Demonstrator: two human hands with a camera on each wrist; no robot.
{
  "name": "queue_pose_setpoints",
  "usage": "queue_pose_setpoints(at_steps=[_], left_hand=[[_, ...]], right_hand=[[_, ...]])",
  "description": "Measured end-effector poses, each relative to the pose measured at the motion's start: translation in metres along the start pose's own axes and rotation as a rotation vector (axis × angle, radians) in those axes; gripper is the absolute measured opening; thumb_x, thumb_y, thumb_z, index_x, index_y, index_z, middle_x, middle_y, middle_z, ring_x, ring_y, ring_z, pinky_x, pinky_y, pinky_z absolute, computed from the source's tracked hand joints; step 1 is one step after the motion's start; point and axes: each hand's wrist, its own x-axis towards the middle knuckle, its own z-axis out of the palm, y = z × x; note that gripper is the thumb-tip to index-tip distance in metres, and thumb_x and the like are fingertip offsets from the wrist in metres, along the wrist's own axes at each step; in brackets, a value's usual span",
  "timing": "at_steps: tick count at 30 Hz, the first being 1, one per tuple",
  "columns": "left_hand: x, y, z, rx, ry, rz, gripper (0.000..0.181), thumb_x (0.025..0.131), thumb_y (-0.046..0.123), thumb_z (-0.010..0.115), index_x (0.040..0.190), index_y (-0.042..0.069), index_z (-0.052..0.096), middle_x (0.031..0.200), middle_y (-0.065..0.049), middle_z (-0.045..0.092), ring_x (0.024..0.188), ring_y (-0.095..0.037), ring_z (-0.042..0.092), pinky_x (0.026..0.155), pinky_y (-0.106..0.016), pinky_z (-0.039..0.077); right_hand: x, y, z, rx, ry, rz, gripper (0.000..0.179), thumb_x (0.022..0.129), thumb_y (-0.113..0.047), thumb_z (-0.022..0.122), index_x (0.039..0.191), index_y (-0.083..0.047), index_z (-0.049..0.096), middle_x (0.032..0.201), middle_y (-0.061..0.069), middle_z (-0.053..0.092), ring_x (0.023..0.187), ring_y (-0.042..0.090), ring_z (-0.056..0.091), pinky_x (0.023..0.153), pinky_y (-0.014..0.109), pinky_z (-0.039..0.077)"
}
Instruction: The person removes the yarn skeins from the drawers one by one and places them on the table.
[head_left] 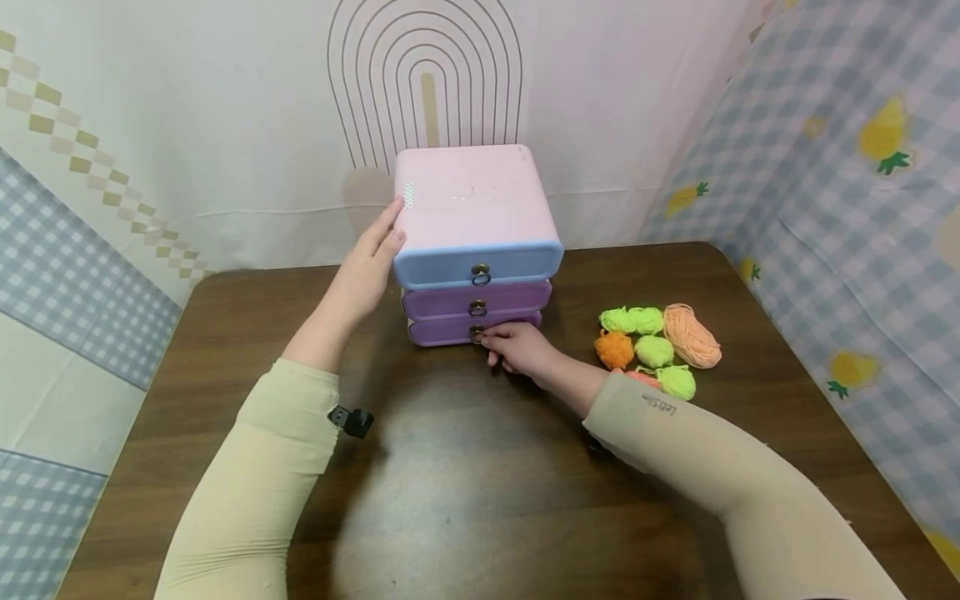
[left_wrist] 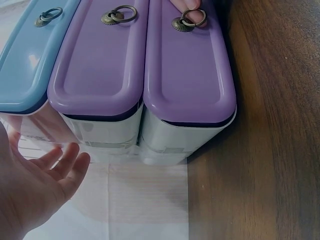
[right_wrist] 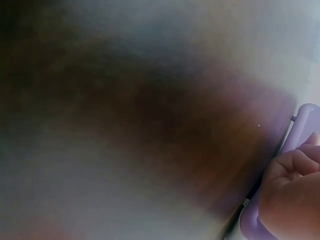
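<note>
A small chest with a pink top (head_left: 472, 196) stands at the back of the table, one blue drawer (head_left: 435, 271) above two purple ones. My left hand (head_left: 366, 275) lies against the chest's left side near the top, fingers mostly straight. In the left wrist view the same hand (left_wrist: 42, 185) shows beside the pink casing. At the bottom purple drawer (head_left: 438, 333), my right hand (head_left: 521, 348) pinches the bronze ring pull (left_wrist: 182, 25) between thumb and finger. All three drawers look pushed in. The right wrist view is mostly blurred, with curled fingers against a purple front.
Several small yarn bundles lie to the right of the chest, among them a peach skein (head_left: 692, 336), an orange ball (head_left: 615, 350) and a lime one (head_left: 632, 320). The brown wooden table (head_left: 480, 500) meets a patterned cloth (head_left: 262, 150) behind.
</note>
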Motion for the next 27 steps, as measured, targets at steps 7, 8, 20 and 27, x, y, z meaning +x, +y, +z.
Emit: queue_pose_setpoints(at_steps=[7,8,20,27], left_hand=[[-0.001,0.002,0.001,0.004,0.003,0.002,0.055,0.106,0.042,0.036,0.159,0.029,0.023,0.163,0.003,0.02,0.149,-0.018,0.017,0.121,-0.045,0.012],[-0.001,0.002,0.001,0.004,0.005,0.003,0.055,0.106,0.042,0.036,0.159,0.03,0.023,0.163,0.003,0.02,0.149,-0.018,0.017,0.121,-0.045,0.012],[-0.005,-0.005,0.0,-0.042,-0.01,-0.04,0.069,0.104,0.056,0.029,0.161,0.026,0.006,0.162,-0.013,0.023,0.146,-0.032,0.026,0.119,-0.054,0.012],[-0.035,-0.009,-0.003,0.048,-0.044,-0.055,0.07,0.104,0.056,0.03,0.161,0.025,0.005,0.161,-0.014,0.023,0.144,-0.036,0.03,0.116,-0.058,0.021]], right_hand=[[0.002,0.001,-0.001,-0.016,0.008,-0.005,0.029,0.103,-0.018,0.055,0.123,-0.003,0.068,0.068,0.004,0.064,0.047,0.008,0.043,0.042,0.022,0.033],[0.002,0.002,-0.001,-0.016,0.007,-0.005,0.029,0.103,-0.018,0.054,0.123,-0.004,0.068,0.069,0.004,0.064,0.047,0.008,0.044,0.042,0.022,0.033],[-0.007,0.003,-0.004,-0.028,-0.02,0.012,0.034,0.103,-0.024,0.054,0.127,-0.002,0.065,0.08,0.005,0.066,0.053,0.01,0.05,0.045,0.023,0.038],[-0.037,0.006,-0.017,-0.173,-0.03,-0.096,0.038,0.103,-0.03,0.053,0.133,-0.007,0.062,0.104,0.013,0.067,0.078,0.02,0.063,0.064,0.036,0.054]])
